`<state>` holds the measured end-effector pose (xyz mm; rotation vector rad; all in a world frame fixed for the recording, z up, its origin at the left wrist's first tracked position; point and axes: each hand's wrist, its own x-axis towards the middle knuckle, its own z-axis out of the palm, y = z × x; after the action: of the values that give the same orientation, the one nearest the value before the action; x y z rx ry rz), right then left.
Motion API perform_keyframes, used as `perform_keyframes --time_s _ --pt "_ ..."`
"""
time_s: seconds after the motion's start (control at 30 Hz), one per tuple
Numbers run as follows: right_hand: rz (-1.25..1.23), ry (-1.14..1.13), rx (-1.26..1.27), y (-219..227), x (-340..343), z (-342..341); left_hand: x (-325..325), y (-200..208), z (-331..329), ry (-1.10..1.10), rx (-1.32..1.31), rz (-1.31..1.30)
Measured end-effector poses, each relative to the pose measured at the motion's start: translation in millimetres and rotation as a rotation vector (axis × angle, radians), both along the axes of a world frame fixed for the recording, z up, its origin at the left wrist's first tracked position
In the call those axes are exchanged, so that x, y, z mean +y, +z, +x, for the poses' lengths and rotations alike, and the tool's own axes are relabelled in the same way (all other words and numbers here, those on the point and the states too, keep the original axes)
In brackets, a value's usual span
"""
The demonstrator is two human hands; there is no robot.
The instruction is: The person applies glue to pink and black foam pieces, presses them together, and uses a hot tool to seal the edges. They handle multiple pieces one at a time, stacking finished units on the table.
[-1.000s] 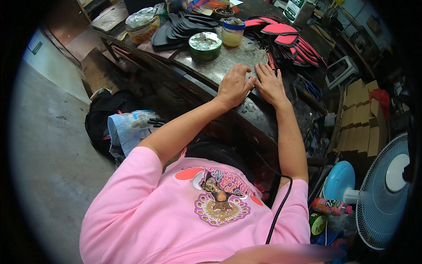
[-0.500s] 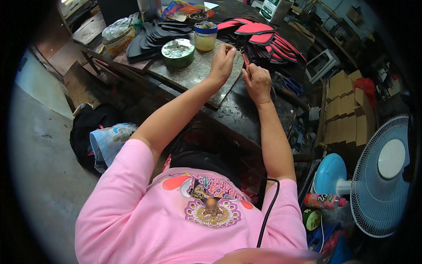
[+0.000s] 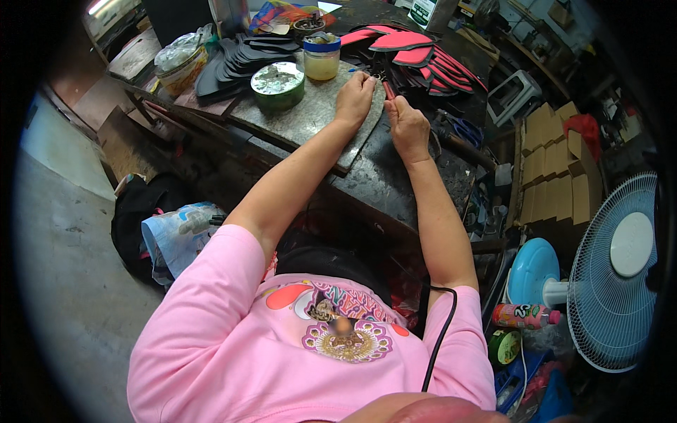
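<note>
Mid-step at stone slab (image 3: 310, 116) on worktop: left hand (image 3: 355, 99) pressed flat, empty; right hand (image 3: 407, 127) fisted round red-handled tool (image 3: 388, 89). Next calls for steady, guided stroke.

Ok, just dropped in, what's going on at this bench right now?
A person in a pink shirt works at a cluttered bench. The left hand presses down on a grey stone slab, while the right hand is closed around a thin red-handled tool. Stacks of black pieces and red-and-pink pieces lie beyond, beside a round green tin and a yellow jar.
</note>
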<state>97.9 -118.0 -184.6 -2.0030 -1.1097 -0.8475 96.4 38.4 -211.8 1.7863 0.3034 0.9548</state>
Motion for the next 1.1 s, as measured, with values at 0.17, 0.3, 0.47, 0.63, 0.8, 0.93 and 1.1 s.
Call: perform_keyframes --time_s 0.17,0.3,0.47,0.63,0.8,0.93,1.1 --pt "-0.007 0.025 0.022 -3.2 0.3 3.5 -2.2 4.8 -2.4 -0.016 0.049 0.04" --pt "-0.048 0.014 0.128 -4.3 -0.1 4.6 -2.7 8.1 -4.6 -0.05 0.095 0.049" --pt "0.012 0.077 0.077 -4.5 2.8 4.7 -0.9 6.8 -0.6 -0.132 0.092 0.0" --pt "0.04 0.07 0.076 -5.2 0.7 8.8 0.0 6.0 0.8 -0.22 0.074 -0.134" --pt "0.07 0.07 0.106 -3.9 -1.8 11.7 -1.4 13.0 -7.4 -0.273 0.146 -0.114" --pt "0.004 0.022 -0.015 -1.8 -2.3 11.6 -1.7 13.0 -5.8 -0.316 0.149 -0.051" --pt "0.056 -0.032 -0.13 0.3 -1.2 14.0 -1.2 9.4 0.3 -0.424 0.132 -0.008"
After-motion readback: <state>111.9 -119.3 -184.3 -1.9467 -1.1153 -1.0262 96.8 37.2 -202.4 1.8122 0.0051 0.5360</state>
